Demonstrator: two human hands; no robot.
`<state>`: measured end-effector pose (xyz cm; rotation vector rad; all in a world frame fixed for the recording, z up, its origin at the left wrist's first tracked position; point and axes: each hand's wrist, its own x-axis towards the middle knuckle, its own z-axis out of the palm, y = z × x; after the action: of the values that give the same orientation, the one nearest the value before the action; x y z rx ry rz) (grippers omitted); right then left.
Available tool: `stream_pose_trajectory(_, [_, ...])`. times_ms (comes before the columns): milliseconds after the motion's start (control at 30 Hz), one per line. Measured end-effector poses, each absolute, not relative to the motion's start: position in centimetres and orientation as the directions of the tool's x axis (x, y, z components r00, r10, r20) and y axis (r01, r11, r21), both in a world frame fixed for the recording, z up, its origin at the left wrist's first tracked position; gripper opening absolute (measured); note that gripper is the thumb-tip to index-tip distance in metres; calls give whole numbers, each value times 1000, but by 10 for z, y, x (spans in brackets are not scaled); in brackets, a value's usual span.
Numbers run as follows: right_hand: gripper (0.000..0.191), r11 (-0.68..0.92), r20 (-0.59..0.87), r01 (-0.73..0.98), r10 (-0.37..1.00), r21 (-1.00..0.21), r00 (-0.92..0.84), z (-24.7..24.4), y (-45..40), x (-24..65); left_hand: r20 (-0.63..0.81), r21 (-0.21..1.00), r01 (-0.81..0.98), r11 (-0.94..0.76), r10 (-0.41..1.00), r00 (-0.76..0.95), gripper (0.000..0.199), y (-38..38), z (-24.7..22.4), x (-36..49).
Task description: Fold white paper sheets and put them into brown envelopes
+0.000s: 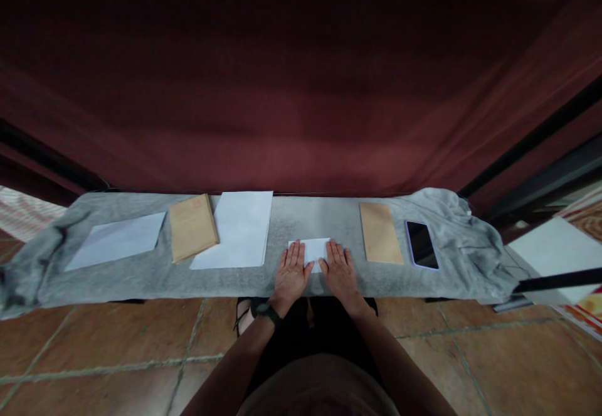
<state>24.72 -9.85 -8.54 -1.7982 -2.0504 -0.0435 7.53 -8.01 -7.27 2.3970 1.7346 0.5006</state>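
A small white folded paper (316, 250) lies on the grey cloth in front of me. My left hand (292, 272) rests flat on its left side, fingers stretched out and pointing away from me. On the paper's right side my right hand (337, 269) lies flat in the same way. The two thumbs point toward each other across the paper's near part. Both palms cover its side edges, so those are hidden. Neither hand grips anything.
Left of my hands are a stack of white sheets (244, 231), a pile of brown envelopes (192, 228) and another white sheet (120, 240). To the right lie a single brown envelope (380, 233) and a phone (422, 245). A dark red curtain (301, 127) hangs behind the cloth-covered table (324, 215).
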Motion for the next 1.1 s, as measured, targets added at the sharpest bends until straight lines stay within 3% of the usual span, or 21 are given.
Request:
stream_pose_trajectory(400, [48, 120, 331, 956, 943, -268, -26, -81, -88, 237, 207, 306, 909, -282, 952, 225, 66, -83, -74, 64])
stream_pose_trajectory(567, [49, 246, 304, 921, 941, -302, -152, -85, -79, 214, 177, 258, 926, -276, 956, 235, 62, -82, -76, 63])
stream_pose_trajectory(1100, [58, 188, 321, 965, 939, -185, -121, -90, -88, 250, 193, 245, 921, -302, 946, 259, 64, -82, -75, 64])
